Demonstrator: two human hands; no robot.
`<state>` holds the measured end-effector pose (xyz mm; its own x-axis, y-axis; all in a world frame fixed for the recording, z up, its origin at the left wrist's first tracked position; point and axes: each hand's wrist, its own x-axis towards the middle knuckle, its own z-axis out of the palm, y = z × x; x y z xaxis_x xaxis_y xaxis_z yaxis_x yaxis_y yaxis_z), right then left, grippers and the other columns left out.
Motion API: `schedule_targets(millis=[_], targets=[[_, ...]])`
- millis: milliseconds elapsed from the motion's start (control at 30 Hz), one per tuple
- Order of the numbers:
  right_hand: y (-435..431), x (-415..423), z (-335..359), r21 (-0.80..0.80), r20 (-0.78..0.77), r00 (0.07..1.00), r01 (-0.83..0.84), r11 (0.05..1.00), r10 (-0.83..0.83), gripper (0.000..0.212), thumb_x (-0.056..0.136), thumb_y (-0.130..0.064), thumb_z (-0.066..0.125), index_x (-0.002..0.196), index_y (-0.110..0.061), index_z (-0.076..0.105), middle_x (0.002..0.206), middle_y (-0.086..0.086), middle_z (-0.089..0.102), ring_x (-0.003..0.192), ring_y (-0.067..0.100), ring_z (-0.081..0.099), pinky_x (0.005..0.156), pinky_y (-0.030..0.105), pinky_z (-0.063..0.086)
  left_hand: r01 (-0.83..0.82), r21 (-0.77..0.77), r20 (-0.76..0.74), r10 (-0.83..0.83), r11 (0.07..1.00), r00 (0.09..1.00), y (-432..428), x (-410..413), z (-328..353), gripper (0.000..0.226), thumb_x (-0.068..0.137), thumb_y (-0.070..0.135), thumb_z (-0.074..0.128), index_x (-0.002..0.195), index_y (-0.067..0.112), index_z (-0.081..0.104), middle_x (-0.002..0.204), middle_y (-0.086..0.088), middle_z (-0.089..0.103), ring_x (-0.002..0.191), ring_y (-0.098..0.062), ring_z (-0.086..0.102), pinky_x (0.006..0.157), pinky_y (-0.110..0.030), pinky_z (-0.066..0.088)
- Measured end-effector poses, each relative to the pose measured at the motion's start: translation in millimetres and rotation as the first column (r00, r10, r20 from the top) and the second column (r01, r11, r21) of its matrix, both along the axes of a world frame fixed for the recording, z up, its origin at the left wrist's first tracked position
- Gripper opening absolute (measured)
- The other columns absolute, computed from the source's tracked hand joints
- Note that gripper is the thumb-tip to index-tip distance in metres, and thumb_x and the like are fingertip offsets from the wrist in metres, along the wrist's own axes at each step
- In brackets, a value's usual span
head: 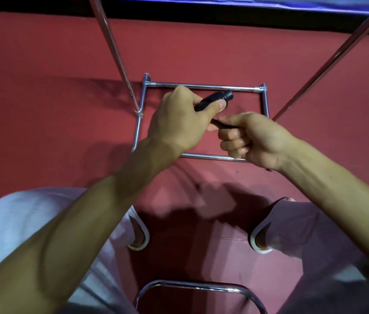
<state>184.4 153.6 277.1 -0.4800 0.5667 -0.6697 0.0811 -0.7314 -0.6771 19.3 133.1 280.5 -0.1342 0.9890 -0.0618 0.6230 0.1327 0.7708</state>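
My left hand (179,118) grips a black pen-like tool (219,98), thumb pressed along its barrel, the thicker end pointing up and right. My right hand (251,137) pinches a small black piece (223,124) between thumb and forefinger, just below the tool and close to my left hand's fingers. Whether the small piece is a cap or part of the tool I cannot tell. Both hands are held above a rectangular chrome tube frame (201,86) that lies on the red floor.
Two chrome poles (111,46) (328,62) rise from the frame's sides toward the camera. A curved chrome bar (199,285) sits at the bottom between my knees in light trousers (20,223). Red carpet (43,87) covers the floor; a dark and blue strip (201,5) runs along the top.
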Motion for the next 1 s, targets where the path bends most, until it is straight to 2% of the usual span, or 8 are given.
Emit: schedule_targets(millis=[100, 200, 300, 400, 500, 567, 667, 1000], targets=[[-1.5, -0.2, -0.6, 0.262, 0.199, 0.978, -0.106, 0.959, 0.053, 0.031, 0.096, -0.011, 0.057, 0.071, -0.011, 0.074, 0.058, -0.004, 0.025, 0.05, 0.01, 0.016, 0.044, 0.023, 0.01, -0.022, -0.01, -0.046, 0.022, 1.0, 0.999, -0.7, 0.2, -6.4, 0.044, 0.089, 0.057, 0.066, 0.073, 0.017, 0.075, 0.04, 0.011, 0.046, 0.043, -0.01, 0.044, 0.048, -0.028, 0.027], [-7.0, -0.3, -8.7, 0.629, 0.556, 0.831, -0.418, 0.655, -0.004, 0.024, 0.097, -0.01, 0.062, 0.079, 0.005, 0.065, 0.056, 0.004, 0.042, 0.048, 0.018, 0.032, 0.047, 0.027, 0.029, -0.033, -0.027, -0.094, 0.03, 0.999, 0.995, -0.5, 0.5, -16.0, 0.047, 0.084, 0.065, 0.063, 0.078, 0.02, 0.076, 0.046, 0.003, 0.046, 0.051, -0.018, 0.046, 0.05, -0.033, 0.034], [-12.9, 1.7, -21.6, 0.595, 0.801, 0.576, -0.743, 0.307, -0.159, 0.025, 0.102, -0.027, 0.054, 0.082, -0.012, 0.052, 0.065, 0.005, 0.048, 0.064, 0.04, 0.048, 0.058, 0.039, 0.037, -0.055, -0.04, -0.097, 0.051, 0.998, 0.994, 1.0, 0.9, -23.1, 0.054, 0.082, 0.066, 0.061, 0.078, 0.014, 0.074, 0.051, 0.001, 0.042, 0.056, -0.027, 0.044, 0.051, -0.036, 0.037], [-14.1, 3.4, -17.2, 0.475, 0.874, 0.423, -0.846, 0.242, -0.239, 0.03, 0.105, -0.036, 0.046, 0.086, -0.015, 0.056, 0.065, 0.005, 0.047, 0.062, 0.039, 0.043, 0.056, 0.039, 0.035, -0.085, -0.071, -0.058, 0.081, 0.994, 0.995, 5.2, 1.2, -28.4, 0.057, 0.084, 0.063, 0.063, 0.077, 0.007, 0.068, 0.056, 0.001, 0.045, 0.058, -0.026, 0.044, 0.053, -0.037, 0.035], [-5.1, 4.3, -4.3, 0.523, 0.686, 0.725, -0.548, 0.653, 0.058, 0.036, 0.106, -0.028, 0.05, 0.078, -0.01, 0.064, 0.055, 0.001, 0.062, 0.044, 0.022, 0.051, 0.046, 0.026, 0.04, -0.052, -0.157, 0.035, 0.058, 0.986, 0.998, 6.8, 6.8, -31.7, 0.055, 0.087, 0.061, 0.065, 0.079, 0.006, 0.063, 0.058, 0.004, 0.049, 0.056, -0.021, 0.048, 0.055, -0.035, 0.038], [2.9, 7.1, 6.1, 0.147, 0.297, 0.953, -0.103, 0.984, 0.055, 0.036, 0.106, -0.023, 0.049, 0.076, -0.008, 0.063, 0.048, -0.002, 0.053, 0.035, 0.009, 0.037, 0.037, 0.018, 0.026, -0.001, -0.222, 0.185, 0.044, 0.975, 0.982, 5.0, 10.6, -31.0, 0.053, 0.092, 0.058, 0.062, 0.083, 0.006, 0.06, 0.055, 0.004, 0.049, 0.044, -0.017, 0.046, 0.045, -0.028, 0.036], [3.9, 13.7, 13.9, -0.25, -0.002, 0.978, 0.201, 0.947, -0.208, 0.031, 0.098, -0.023, 0.052, 0.077, -0.009, 0.069, 0.058, -0.007, 0.057, 0.045, 0.005, 0.044, 0.044, 0.014, 0.032, 0.027, -0.291, 0.425, 0.104, 0.956, 0.899, 1.7, 15.4, -22.3, 0.04, 0.1, 0.054, 0.054, 0.09, 0.016, 0.055, 0.056, -0.002, 0.048, 0.035, -0.011, 0.033, 0.038, -0.016, 0.026], [-1.6, 12.2, 21.7, -0.174, -0.239, 0.965, 0.065, 0.983, -0.106, 0.028, 0.088, -0.028, 0.061, 0.097, -0.008, 0.077, 0.067, -0.007, 0.028, 0.047, 0.004, 0.014, 0.042, 0.016, 0.009, 0.052, -0.386, 0.771, 0.291, 0.921, 0.566, -4.4, 23.5, -3.4, 0.058, 0.103, 0.061, 0.039, 0.062, 0.021, 0.048, 0.053, 0.001, 0.048, 0.039, -0.014, 0.043, 0.039, -0.02, 0.028]])
